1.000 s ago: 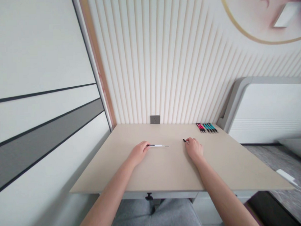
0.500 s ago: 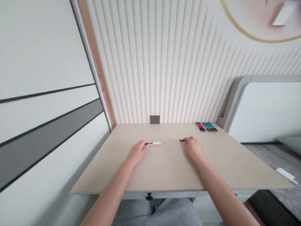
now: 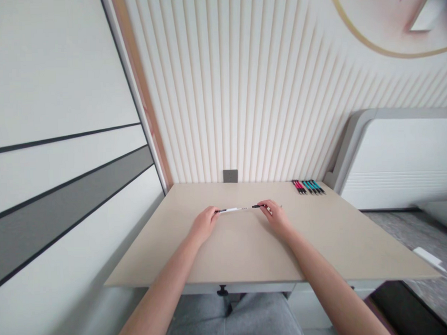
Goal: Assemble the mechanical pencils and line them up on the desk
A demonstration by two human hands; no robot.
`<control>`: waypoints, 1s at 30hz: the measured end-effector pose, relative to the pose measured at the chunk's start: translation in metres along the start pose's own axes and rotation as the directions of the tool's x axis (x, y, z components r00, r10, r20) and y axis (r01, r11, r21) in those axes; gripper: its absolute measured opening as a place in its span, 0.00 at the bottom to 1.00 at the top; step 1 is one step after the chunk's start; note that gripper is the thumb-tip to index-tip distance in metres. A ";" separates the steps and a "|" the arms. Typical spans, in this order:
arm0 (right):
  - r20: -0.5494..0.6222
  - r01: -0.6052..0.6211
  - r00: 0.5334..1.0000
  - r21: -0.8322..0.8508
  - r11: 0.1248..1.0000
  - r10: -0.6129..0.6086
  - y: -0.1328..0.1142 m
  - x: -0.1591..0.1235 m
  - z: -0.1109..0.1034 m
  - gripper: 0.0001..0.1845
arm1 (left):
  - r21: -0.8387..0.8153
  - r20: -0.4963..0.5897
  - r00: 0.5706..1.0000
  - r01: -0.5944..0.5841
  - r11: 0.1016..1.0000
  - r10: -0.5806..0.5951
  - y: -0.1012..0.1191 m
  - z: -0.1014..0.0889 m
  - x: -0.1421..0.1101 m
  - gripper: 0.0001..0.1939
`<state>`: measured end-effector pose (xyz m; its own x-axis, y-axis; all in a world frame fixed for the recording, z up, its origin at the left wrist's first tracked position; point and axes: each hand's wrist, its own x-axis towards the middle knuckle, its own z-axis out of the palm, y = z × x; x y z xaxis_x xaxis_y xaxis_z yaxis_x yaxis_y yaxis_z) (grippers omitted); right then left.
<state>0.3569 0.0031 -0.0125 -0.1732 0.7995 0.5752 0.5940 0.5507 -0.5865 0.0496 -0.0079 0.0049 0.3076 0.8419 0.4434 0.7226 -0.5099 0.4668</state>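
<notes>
My left hand [image 3: 204, 224] is closed around the black end of a white pen barrel [image 3: 230, 210], held nearly level above the middle of the desk. A thin refill [image 3: 244, 208] sticks out of the barrel's right end. In the fingertips of my right hand [image 3: 275, 216] is a short black pen tip section [image 3: 256, 206], its left end close to the refill's tip. Whether the two touch I cannot tell. My fingers hide part of both pieces.
Red-and-black pens [image 3: 299, 187] and several teal-and-black pens [image 3: 313, 187] lie in a row at the desk's [image 3: 234, 255] back right. A dark socket [image 3: 230, 176] is on the ribbed wall behind. A white cabinet stands left, a bed headboard [image 3: 406, 156] right.
My right hand has moved left with the black tip section, closing most of the gap to the refill. My left hand and the barrel have hardly moved.
</notes>
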 end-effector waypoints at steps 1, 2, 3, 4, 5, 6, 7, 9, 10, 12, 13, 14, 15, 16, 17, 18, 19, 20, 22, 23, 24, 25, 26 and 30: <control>0.006 0.009 1.000 0.008 1.000 -0.009 -0.001 0.000 0.000 0.12 | -0.001 0.000 1.000 -0.003 1.000 0.003 0.000 0.000 0.000 0.10; 0.013 0.016 1.000 0.015 1.000 -0.016 -0.002 0.000 0.000 0.12 | -0.002 0.001 1.000 -0.007 1.000 0.007 0.000 0.001 0.000 0.10; 0.019 0.022 1.000 0.021 1.000 -0.023 -0.003 0.000 0.000 0.11 | -0.002 0.004 1.000 -0.011 1.000 0.011 0.000 0.001 0.000 0.10; 0.022 0.027 0.999 0.024 0.999 -0.027 -0.004 0.000 0.000 0.11 | -0.002 0.007 1.000 -0.016 1.000 0.016 0.000 0.001 0.000 0.10; 0.026 0.031 0.999 0.026 0.999 -0.031 -0.006 0.000 0.001 0.11 | -0.002 0.011 1.000 -0.019 1.000 0.019 0.001 0.000 0.000 0.09; 0.031 0.034 0.999 0.028 0.999 -0.035 -0.007 0.000 0.001 0.11 | -0.001 0.014 1.000 -0.021 1.000 0.021 0.001 0.000 0.000 0.09; 0.038 0.038 0.998 0.030 0.999 -0.039 -0.008 0.000 0.001 0.11 | -0.001 0.018 1.000 -0.020 1.000 0.020 0.001 0.000 0.000 0.09; 0.058 0.047 0.997 0.036 0.998 -0.049 -0.009 -0.001 0.002 0.11 | -0.001 0.023 1.000 -0.018 1.000 0.018 0.002 0.000 0.000 0.09; 0.067 0.051 0.996 0.040 0.998 -0.054 -0.010 -0.001 0.003 0.11 | -0.002 0.025 0.999 -0.020 1.000 0.020 0.002 0.000 0.001 0.09; 0.079 0.058 0.995 0.050 0.997 -0.062 -0.012 -0.002 0.004 0.11 | -0.004 0.026 0.999 -0.029 1.000 0.029 0.002 0.000 0.001 0.09; 0.082 0.061 0.995 0.055 0.997 -0.065 -0.013 -0.002 0.004 0.11 | -0.005 0.025 0.999 -0.035 0.999 0.035 0.002 0.001 0.000 0.09; 0.084 0.062 0.994 0.061 0.996 -0.067 -0.014 -0.002 0.005 0.11 | -0.005 0.024 0.999 -0.039 0.999 0.039 0.001 0.001 0.000 0.09; 0.086 0.063 0.994 0.065 0.996 -0.068 -0.015 -0.002 0.005 0.11 | -0.005 0.023 0.999 -0.041 0.999 0.041 0.001 0.001 0.000 0.09; 0.086 0.062 0.994 0.069 0.996 -0.068 -0.016 -0.002 0.005 0.11 | -0.004 0.021 0.999 -0.042 0.999 0.042 0.001 0.001 0.000 0.08; 0.087 0.060 0.994 0.070 0.996 -0.066 -0.017 -0.002 0.004 0.11 | -0.004 0.019 0.999 -0.042 0.999 0.042 0.001 0.002 0.000 0.08; 0.088 0.058 0.994 0.070 0.996 -0.064 -0.018 -0.002 0.004 0.11 | -0.003 0.018 0.999 -0.041 0.999 0.041 0.001 0.002 0.000 0.08; 0.093 0.056 0.994 0.067 0.996 -0.062 -0.019 -0.002 0.004 0.10 | -0.001 0.014 0.999 -0.037 0.999 0.037 0.001 0.002 0.000 0.08; 0.099 0.055 0.993 0.063 0.997 -0.061 -0.019 -0.002 0.004 0.10 | 0.003 0.009 0.999 -0.031 1.000 0.031 0.000 0.002 0.000 0.08; 0.104 0.054 0.993 0.054 0.997 -0.059 -0.019 -0.002 0.004 0.10 | 0.015 -0.008 1.000 -0.010 1.000 0.010 0.000 0.001 0.000 0.09; 0.101 0.053 0.993 0.050 0.997 -0.058 -0.018 -0.002 0.004 0.11 | 0.020 -0.017 1.000 0.000 1.000 0.000 0.000 0.001 0.000 0.09; 0.093 0.051 0.994 0.045 0.998 -0.055 -0.017 -0.002 0.004 0.11 | 0.023 -0.023 1.000 0.009 1.000 -0.008 0.000 0.000 0.001 0.09; 0.084 0.046 0.995 0.038 0.998 -0.049 -0.016 -0.002 0.004 0.11 | 0.025 -0.025 1.000 0.015 1.000 -0.014 0.000 0.000 0.001 0.10; 0.074 0.040 0.996 0.030 0.999 -0.043 -0.014 -0.002 0.005 0.11 | 0.024 -0.023 1.000 0.018 1.000 -0.017 0.000 0.000 0.001 0.10; 0.038 0.023 0.999 0.010 1.000 -0.023 -0.010 -0.001 0.005 0.10 | 0.021 0.003 1.000 0.013 1.000 -0.013 0.001 0.000 0.000 0.09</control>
<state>0.3473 -0.0025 -0.0097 -0.2166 0.7950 0.5666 0.5817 0.5713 -0.5791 0.0504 -0.0079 0.0053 0.2997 0.8490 0.4352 0.7396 -0.4950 0.4561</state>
